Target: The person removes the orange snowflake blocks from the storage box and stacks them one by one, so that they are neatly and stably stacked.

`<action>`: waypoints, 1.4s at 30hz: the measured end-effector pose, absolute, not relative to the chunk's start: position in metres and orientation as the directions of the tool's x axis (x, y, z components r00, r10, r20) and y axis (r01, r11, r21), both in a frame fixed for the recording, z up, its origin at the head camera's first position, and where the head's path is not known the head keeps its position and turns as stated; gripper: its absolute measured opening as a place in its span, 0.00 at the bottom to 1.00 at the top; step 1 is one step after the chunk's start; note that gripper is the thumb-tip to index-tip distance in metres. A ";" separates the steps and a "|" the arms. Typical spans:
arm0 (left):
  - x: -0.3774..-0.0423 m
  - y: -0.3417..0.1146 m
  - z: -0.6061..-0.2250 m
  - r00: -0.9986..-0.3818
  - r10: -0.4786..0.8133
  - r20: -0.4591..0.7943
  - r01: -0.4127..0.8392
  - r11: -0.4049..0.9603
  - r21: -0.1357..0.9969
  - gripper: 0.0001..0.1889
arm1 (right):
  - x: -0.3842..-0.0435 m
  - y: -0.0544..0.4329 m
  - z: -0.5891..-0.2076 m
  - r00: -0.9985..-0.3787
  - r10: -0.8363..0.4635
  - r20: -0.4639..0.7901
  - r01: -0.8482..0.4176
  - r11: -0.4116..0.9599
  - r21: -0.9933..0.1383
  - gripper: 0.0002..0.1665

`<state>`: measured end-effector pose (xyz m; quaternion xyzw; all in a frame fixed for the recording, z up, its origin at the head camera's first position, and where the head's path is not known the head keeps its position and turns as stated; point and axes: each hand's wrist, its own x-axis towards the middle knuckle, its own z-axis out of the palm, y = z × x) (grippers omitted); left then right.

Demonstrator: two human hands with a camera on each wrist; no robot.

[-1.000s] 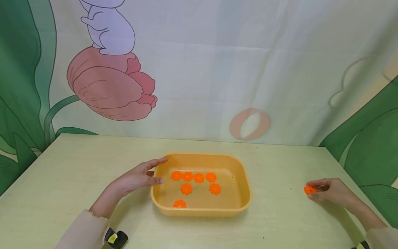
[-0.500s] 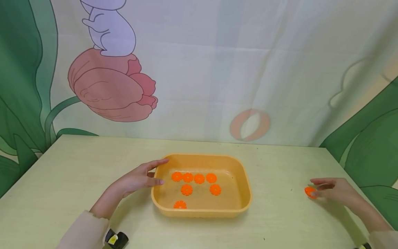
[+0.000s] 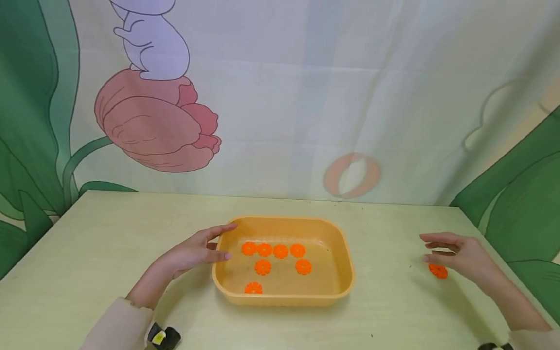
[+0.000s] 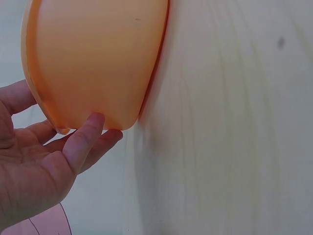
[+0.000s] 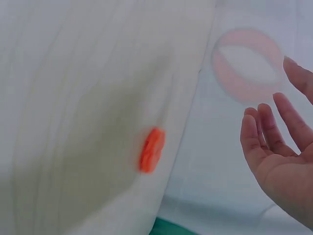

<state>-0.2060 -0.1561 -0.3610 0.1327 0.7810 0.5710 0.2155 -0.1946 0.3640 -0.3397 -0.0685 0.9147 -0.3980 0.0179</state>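
A yellow plastic tub (image 3: 288, 300) stands in the middle of the table, with several orange flower-shaped discs (image 3: 280, 251) lying flat inside. My left hand (image 3: 194, 251) holds the tub's left end, thumb and a fingertip over the rim, other fingers against the outer wall; the left wrist view shows these fingers (image 4: 84, 142) at the wall. On the right of the table lies another orange flower-shaped piece (image 3: 438, 271), thick like stacked discs in the right wrist view. My right hand (image 3: 461, 253) hovers just above it, fingers spread and holding nothing.
The pale wooden table (image 3: 385, 311) ends at a white cloth backdrop (image 3: 280, 121) printed with a rabbit, a pink flower and leaves. Black wrist cameras (image 3: 164, 335) sit at the cuffs.
My right hand has let go of the orange piece and risen, drawing up and slightly back from it. The piece stays on the table. The left hand and tub have not moved.
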 end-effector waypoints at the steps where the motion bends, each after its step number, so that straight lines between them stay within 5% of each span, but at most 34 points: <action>1: -0.206 -0.156 -0.361 -0.873 0.451 -0.187 -0.040 0.315 0.948 0.35 | -0.194 0.359 -0.338 -0.989 -0.146 0.026 -0.117 0.661 -0.742 0.29; 25: -0.207 -0.156 -0.363 -0.871 0.453 -0.189 -0.042 0.315 0.948 0.36 | -0.194 0.255 -0.321 -0.923 -0.334 0.190 -0.326 0.419 -0.848 0.27; 42: -0.207 -0.155 -0.362 -0.872 0.450 -0.190 -0.054 0.298 0.953 0.35 | -0.206 0.198 -0.329 -0.870 -0.481 0.111 -0.319 0.377 -0.869 0.27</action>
